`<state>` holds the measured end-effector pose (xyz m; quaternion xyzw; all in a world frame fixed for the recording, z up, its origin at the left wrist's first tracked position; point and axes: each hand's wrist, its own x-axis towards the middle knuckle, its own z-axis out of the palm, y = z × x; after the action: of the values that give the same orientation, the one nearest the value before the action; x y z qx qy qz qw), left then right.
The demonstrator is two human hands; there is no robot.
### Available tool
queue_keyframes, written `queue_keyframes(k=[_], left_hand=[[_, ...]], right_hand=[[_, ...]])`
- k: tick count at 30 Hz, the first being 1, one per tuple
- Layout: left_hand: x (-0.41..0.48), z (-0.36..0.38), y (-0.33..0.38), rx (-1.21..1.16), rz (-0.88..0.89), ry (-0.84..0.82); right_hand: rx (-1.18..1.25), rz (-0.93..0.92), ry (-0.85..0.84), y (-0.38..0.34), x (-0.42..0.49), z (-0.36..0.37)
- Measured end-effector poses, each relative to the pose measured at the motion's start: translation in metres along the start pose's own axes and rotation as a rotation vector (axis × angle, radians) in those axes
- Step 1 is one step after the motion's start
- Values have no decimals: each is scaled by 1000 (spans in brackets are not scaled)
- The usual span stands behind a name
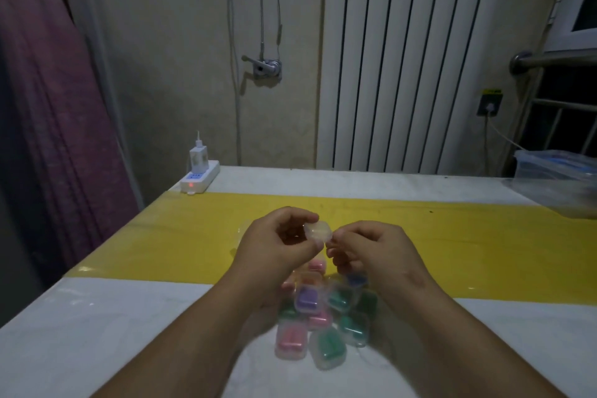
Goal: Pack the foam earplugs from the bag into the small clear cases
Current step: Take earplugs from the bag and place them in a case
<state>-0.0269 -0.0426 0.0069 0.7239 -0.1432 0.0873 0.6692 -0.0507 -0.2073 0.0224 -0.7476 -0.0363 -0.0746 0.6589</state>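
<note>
Head view. Left hand (277,244) curled, gripping small clear case (318,231): rounded-square, glossy plastic, held above the yellow strip (161,236) across the table (97,317). Right hand (378,249) curled, fingertips pinching the case's right edge. Toward the near edge, pile of filled cases (323,323): pink, purple, green foam. White power strip (200,178) at far-left corner.

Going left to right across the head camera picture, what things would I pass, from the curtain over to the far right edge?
Purple curtain → power strip → left hand → clear case → right hand → plastic box.
</note>
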Motion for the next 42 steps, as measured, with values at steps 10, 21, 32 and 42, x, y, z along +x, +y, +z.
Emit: queue_keyframes(k=[10, 21, 32, 42], left_hand=[[-2, 1, 3, 13, 44, -16], [-4, 3, 4, 17, 60, -28], [-11, 7, 14, -68, 60, -1], [-9, 6, 11, 9, 85, 32]], right_hand=[[-42, -37, -25, 2, -2, 0], [-232, -152, 114, 2, -2, 1], [-151, -112, 67, 3, -3, 5], [-132, -76, 66, 0, -3, 6]])
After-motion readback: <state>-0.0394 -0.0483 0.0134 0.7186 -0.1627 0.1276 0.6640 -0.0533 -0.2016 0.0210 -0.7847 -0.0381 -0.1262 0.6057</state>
